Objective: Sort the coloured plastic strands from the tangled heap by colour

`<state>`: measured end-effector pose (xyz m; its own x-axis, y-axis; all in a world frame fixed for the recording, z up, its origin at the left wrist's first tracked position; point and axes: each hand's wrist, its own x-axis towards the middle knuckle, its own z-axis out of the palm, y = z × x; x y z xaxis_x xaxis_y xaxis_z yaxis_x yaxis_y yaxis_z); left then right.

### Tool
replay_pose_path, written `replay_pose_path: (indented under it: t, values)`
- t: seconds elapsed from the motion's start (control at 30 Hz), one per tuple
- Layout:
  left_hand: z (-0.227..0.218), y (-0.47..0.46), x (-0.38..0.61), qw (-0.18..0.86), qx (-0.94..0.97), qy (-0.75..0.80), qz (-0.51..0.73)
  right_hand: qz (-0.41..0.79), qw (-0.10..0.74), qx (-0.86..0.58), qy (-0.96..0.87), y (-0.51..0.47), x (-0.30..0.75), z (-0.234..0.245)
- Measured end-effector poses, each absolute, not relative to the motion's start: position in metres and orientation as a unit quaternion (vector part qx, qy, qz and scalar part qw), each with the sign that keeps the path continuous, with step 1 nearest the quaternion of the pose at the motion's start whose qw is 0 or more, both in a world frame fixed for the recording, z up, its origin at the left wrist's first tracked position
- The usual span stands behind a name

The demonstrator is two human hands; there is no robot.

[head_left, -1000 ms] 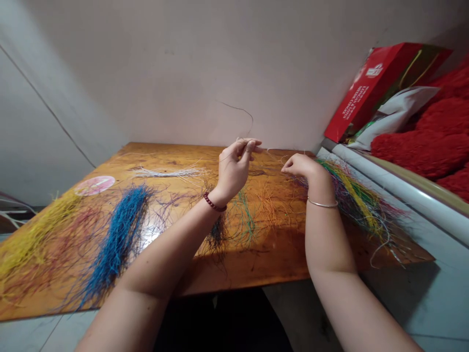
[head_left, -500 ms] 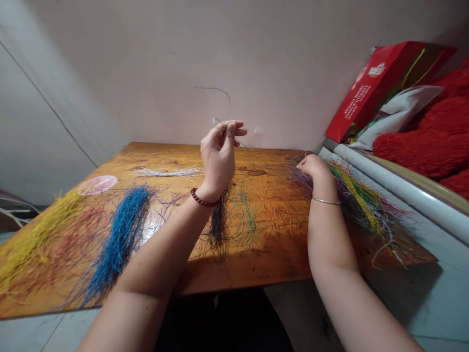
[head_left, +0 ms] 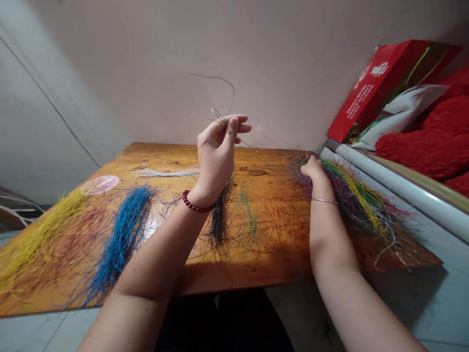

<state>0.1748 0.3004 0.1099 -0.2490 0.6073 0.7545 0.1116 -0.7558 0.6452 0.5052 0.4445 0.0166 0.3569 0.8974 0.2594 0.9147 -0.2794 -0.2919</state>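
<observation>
My left hand (head_left: 220, 151) is raised above the back of the table, thumb and fingers pinched on a few thin wires (head_left: 231, 90). One dark wire curves up and to the left, and a pale one sticks out to the right. At the table's back right, my right hand (head_left: 312, 167) has its fingers closed at the end of a mixed-colour wire bundle (head_left: 361, 195); what it pinches is too small to make out. Below my left hand lie black wires (head_left: 219, 220), with green wires (head_left: 249, 217) and orange wires (head_left: 273, 210) to their right.
On the wooden table (head_left: 256, 269) also lie white wires (head_left: 168, 173), blue wires (head_left: 126, 230), yellow wires (head_left: 40, 234), reddish wires (head_left: 78, 234) and a pink round label (head_left: 99, 185). A red box (head_left: 370, 93) and red fluffy fabric (head_left: 421, 151) stand at the right, by the wall.
My left hand has risen slightly with its wires. My right hand has shifted a little to the right and away from me, along the end of the mixed bundle.
</observation>
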Motion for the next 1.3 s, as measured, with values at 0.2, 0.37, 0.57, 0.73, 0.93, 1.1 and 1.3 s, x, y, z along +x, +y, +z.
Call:
replay_pose_path:
  t: [0.2,0.37,0.57,0.73,0.93,1.1,1.3]
  values:
    - [0.109,0.301,0.174,0.185,0.603,0.302,0.715,-0.034,0.279,-0.753,-0.595,0.436,0.500,0.031]
    - [0.108,0.304,0.174,0.192,0.604,0.294,0.715,-0.068,0.374,-0.744,-0.550,0.421,0.488,0.049]
    - [0.108,0.302,0.173,0.199,0.607,0.297,0.710,-0.124,0.493,-0.653,-0.561,0.375,0.455,0.106]
    - [0.110,0.296,0.171,0.251,0.689,0.297,0.611,0.044,0.431,-0.494,-0.754,0.309,0.413,0.139]
    - [0.114,0.289,0.171,0.255,0.730,0.295,0.561,0.097,0.352,-0.439,-0.821,0.278,0.381,0.142]
    - [0.118,0.285,0.169,0.250,0.737,0.294,0.555,0.079,0.375,-0.445,-0.809,0.278,0.376,0.142]
    - [0.120,0.282,0.168,0.262,0.752,0.289,0.531,0.083,0.368,-0.435,-0.818,0.282,0.379,0.141]
